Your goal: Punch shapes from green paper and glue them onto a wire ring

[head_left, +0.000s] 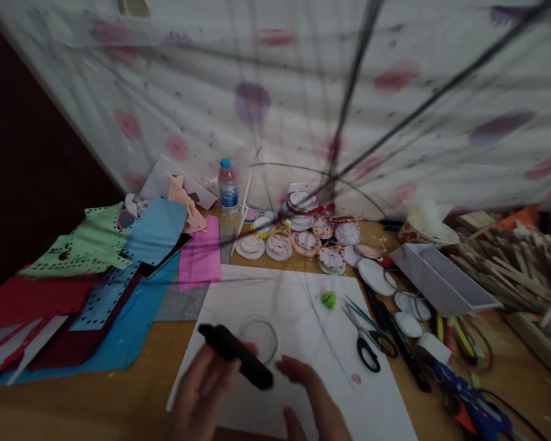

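Coloured paper sheets [119,269] lie at the left of the table. The left hand [197,392] grips a black marker [236,357] over the white sheet [303,300], just in front of a thin wire ring [259,337]. The right hand [312,398] is loosely spread and holds nothing, near the marker's end. Scissors [365,337] and a white tray [441,282] lie further right.

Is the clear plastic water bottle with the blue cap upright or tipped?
Upright: the bottle stands on its base, blue cap on top.
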Action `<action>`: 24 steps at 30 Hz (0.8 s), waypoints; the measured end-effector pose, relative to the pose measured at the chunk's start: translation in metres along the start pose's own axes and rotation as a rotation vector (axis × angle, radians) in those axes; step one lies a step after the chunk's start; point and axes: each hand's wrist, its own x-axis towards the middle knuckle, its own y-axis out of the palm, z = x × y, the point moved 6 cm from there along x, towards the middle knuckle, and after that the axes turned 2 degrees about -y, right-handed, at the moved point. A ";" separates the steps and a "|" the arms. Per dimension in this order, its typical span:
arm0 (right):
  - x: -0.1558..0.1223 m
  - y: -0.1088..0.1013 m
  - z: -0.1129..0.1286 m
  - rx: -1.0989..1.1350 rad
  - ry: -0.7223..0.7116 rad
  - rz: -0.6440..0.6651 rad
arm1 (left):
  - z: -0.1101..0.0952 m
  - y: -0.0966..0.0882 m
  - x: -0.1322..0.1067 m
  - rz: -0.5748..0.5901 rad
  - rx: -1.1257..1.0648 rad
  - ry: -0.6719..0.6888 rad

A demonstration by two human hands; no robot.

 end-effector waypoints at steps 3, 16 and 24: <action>0.010 -0.052 0.001 -0.345 -0.218 -0.081 | -0.034 -0.047 0.033 -0.192 0.423 0.304; 0.039 -0.148 -0.071 -1.039 0.003 -0.032 | -0.023 -0.099 0.110 -0.274 1.414 0.642; 0.033 -0.155 -0.079 -1.062 0.156 -0.093 | -0.031 -0.038 0.064 -0.026 1.044 0.696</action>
